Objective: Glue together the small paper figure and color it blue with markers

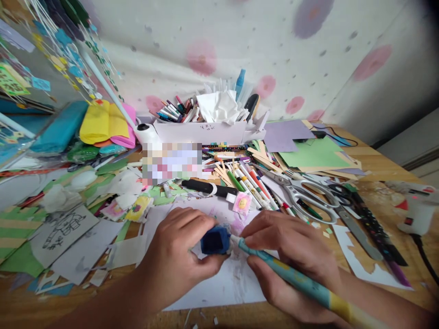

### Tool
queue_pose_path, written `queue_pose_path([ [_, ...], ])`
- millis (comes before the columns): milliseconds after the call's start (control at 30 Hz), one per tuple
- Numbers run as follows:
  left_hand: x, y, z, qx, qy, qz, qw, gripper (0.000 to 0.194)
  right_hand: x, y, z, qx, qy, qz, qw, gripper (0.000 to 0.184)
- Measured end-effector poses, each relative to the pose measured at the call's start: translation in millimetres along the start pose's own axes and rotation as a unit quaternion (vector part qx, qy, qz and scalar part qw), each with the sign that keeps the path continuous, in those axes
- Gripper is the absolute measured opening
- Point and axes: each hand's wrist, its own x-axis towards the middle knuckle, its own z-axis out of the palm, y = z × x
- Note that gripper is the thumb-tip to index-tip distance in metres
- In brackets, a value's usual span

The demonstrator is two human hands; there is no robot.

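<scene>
My left hand (181,251) pinches a small dark-blue open box (215,240) between thumb and fingers, its hollow side facing me. In my right hand (284,256) is a thick teal and yellow marker (291,274), held like a pen. The marker's white tip end meets the right side of the little box; whether it touches or just hovers is too small to tell. Both hands are over a smudged white paper sheet (216,290). Just beyond them lies a small pink and yellow painted paper piece (242,203).
Silver scissors (308,194) and several markers (254,183) lie beyond my right hand. A white glue gun (416,208) with a cord stands at the far right. Paper scraps (61,237) cover the left side. At the back is a white box (202,132) of pens and tissue.
</scene>
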Motion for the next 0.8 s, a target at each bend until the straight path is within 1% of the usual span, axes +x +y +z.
queue_pose_path([
  [67, 0.0, 0.0, 0.1, 0.001, 0.001, -0.002, 1.000, 0.013, -0.7, 0.7, 0.1, -0.002, -0.010, -0.004, 1.000, 0.025],
  [200, -1.0, 0.3, -0.3, 0.004, -0.009, -0.004, 1.000, 0.012, -1.0, 1.6, 1.1, -0.032, -0.008, -0.010, 0.999, 0.025],
  [333, -2.5, -0.2, -0.5, 0.007, -0.013, -0.005, 1.000, 0.013, -0.2, 2.8, 2.1, -0.049, -0.012, -0.035, 0.998, 0.023],
  [433, -2.5, -0.8, -0.1, 0.014, -0.025, -0.008, 1.000, 0.011, 0.5, 4.0, 2.6, -0.070, -0.004, -0.048, 0.996, 0.022],
  [500, -2.4, -0.9, 0.3, 0.021, -0.042, -0.012, 0.999, 0.010, 1.0, 4.6, 2.9, -0.079, -0.013, -0.054, 0.995, 0.021],
  [633, -2.8, -0.8, 0.3, 0.027, -0.063, -0.017, 0.998, 0.005, 1.8, 4.7, 2.9, -0.074, -0.038, -0.053, 0.995, 0.024],
  [800, -2.0, -1.3, -1.2, 0.039, -0.058, -0.011, 0.997, 0.006, 1.8, 5.6, 4.6, -0.083, -0.035, -0.053, 0.995, 0.022],
])
